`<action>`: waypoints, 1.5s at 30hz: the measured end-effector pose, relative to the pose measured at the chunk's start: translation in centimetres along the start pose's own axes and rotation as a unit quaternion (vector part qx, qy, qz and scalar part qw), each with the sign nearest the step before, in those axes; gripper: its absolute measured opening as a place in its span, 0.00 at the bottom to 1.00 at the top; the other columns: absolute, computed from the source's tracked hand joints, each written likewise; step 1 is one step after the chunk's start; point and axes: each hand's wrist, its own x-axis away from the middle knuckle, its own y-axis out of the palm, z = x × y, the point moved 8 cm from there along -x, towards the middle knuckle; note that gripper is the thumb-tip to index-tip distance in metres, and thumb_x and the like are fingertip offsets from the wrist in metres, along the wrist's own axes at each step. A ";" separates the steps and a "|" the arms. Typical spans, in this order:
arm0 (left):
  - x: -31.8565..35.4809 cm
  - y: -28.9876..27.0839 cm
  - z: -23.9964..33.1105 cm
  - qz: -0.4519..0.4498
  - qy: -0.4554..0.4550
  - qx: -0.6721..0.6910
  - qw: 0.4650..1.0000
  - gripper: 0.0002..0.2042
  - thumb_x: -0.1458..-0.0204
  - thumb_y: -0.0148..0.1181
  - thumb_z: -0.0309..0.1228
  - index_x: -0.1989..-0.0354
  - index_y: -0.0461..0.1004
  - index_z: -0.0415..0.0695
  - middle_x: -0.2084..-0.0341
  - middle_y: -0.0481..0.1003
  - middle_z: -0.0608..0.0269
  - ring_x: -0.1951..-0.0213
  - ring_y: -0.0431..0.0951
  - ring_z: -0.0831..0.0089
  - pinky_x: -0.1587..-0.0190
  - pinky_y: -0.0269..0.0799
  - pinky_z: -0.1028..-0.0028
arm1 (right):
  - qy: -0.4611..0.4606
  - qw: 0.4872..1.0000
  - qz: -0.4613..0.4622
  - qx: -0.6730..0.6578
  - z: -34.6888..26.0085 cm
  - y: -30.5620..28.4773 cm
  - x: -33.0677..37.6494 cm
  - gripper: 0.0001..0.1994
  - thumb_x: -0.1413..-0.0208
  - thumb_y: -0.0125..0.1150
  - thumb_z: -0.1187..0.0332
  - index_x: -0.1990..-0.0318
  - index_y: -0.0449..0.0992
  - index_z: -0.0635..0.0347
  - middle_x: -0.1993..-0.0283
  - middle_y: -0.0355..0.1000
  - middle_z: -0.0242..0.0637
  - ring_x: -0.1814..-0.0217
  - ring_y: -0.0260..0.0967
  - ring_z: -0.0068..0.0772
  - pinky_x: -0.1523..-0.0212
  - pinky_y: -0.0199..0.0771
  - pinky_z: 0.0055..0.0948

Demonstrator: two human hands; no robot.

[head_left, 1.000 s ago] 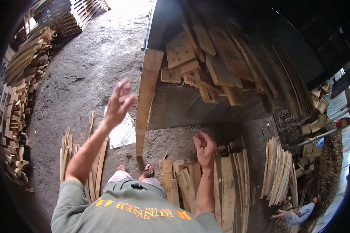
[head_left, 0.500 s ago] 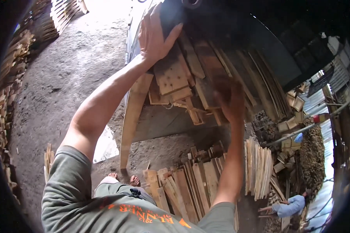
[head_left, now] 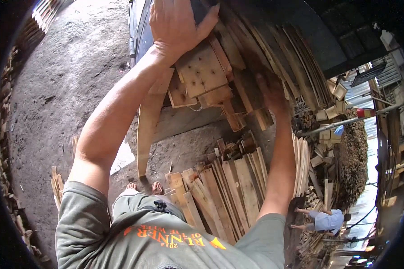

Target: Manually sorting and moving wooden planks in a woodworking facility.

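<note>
My left hand (head_left: 177, 24) reaches up to the top of the view. Its thumb stands apart from the stretched fingers, beside a dark object, and nothing shows in its grasp. Below it lies a knotty, wide board (head_left: 202, 74) on a pile of planks. In the shade to the right, my right hand (head_left: 274, 92) lies against the planks (head_left: 244, 85) with fingers extended; its fingertips are dim, and I cannot tell how firmly it touches them. A long pale board (head_left: 148, 123) slants down near my left forearm.
Upright boards (head_left: 224, 193) stand stacked before me, right of my feet. A bundle of thin slats (head_left: 300, 161) is beyond my right forearm. Another person (head_left: 327, 220) in light blue bends at the lower right, near wood scraps. A metal pole (head_left: 336, 124) crosses on the right.
The view has shifted, so the plank pile sits higher. My right hand has moved up along the planks, its motion blur lessened. My left hand remains at the top with fingers spread.
</note>
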 end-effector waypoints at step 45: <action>0.9 0.2 -0.5 -0.001 0.030 -0.010 1.000 0.29 0.56 0.63 0.39 0.41 0.69 0.53 0.39 0.57 0.35 0.42 0.63 0.45 0.47 0.63 0.56 | 0.038 0.993 -0.054 0.102 -5.8 -9.1 4.1 0.19 0.44 0.58 0.63 0.50 0.72 0.69 0.61 0.77 0.45 0.62 0.74 0.38 0.59 0.73 0.34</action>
